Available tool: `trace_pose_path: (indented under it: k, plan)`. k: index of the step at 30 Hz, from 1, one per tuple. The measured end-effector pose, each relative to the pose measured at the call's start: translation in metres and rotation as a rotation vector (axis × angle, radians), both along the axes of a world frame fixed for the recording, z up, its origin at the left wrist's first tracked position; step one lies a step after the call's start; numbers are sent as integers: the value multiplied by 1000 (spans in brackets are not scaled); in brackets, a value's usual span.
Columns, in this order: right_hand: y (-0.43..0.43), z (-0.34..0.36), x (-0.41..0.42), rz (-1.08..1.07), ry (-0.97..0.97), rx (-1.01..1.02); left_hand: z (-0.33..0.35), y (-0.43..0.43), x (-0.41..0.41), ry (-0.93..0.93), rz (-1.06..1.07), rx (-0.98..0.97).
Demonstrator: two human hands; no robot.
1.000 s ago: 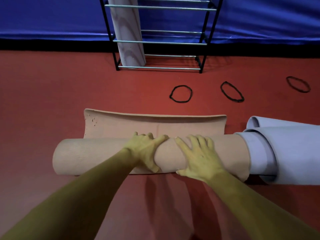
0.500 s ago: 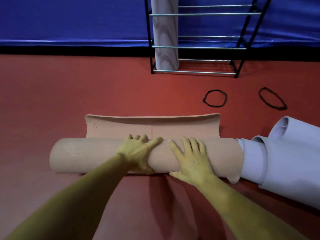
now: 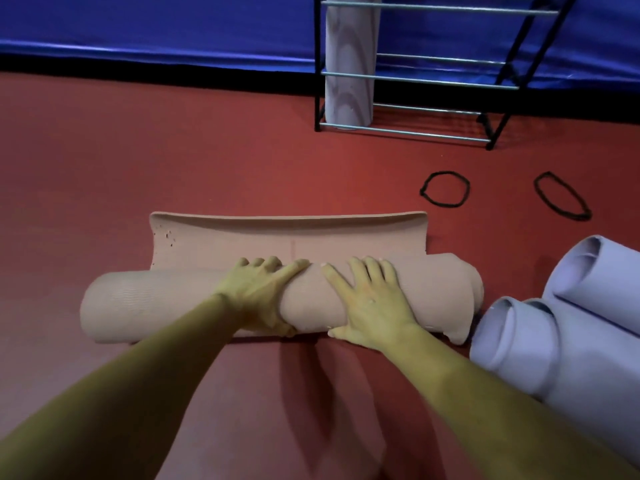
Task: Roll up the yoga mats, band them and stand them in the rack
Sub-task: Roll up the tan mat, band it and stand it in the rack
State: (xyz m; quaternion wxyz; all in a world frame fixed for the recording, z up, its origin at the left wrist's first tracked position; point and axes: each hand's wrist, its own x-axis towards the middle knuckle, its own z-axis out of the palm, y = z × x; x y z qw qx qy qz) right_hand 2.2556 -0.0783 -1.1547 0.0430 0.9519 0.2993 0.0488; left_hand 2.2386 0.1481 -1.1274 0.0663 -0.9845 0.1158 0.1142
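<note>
A tan yoga mat lies almost fully rolled on the red floor, with a short flap still flat beyond the roll. My left hand presses on top of the roll near its middle, fingers spread over the far side. My right hand lies flat on the roll just to the right. Two black bands lie on the floor further back. The black rack stands at the back with one pale rolled mat upright in it.
Lavender mats, loosely rolled, lie on the floor against the tan roll's right end. A blue padded wall runs along the back. Open red floor spreads to the left and ahead.
My view has shifted left, so the rack and bands now sit further right. The flap beyond the roll has become a little shorter. Both hands stay on the roll.
</note>
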Motion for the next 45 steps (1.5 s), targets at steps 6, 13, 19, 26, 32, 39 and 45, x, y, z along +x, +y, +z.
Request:
trace_pose_path:
  k: [6, 13, 19, 26, 32, 39, 45]
  plan:
    - [0, -4, -2, -61, 79, 65, -15, 16, -14, -170, 13, -93]
    - [4, -7, -9, -68, -44, 201, -36, 27, -21, -427, -60, -170]
    - [22, 1, -9, -197, 17, 217, -36, 30, -17, -459, 55, -160]
    - [47, 25, -21, -265, 109, 91, -14, 21, -23, -235, 248, -168]
    - [41, 57, -8, -254, 388, 30, -7, 23, -25, -179, 224, -220]
    - [51, 45, 23, -293, 350, 92, -17, 14, 2, -190, 410, -204]
    - [51, 28, 42, -231, 258, 111, -27, 20, 28, -259, 512, -307]
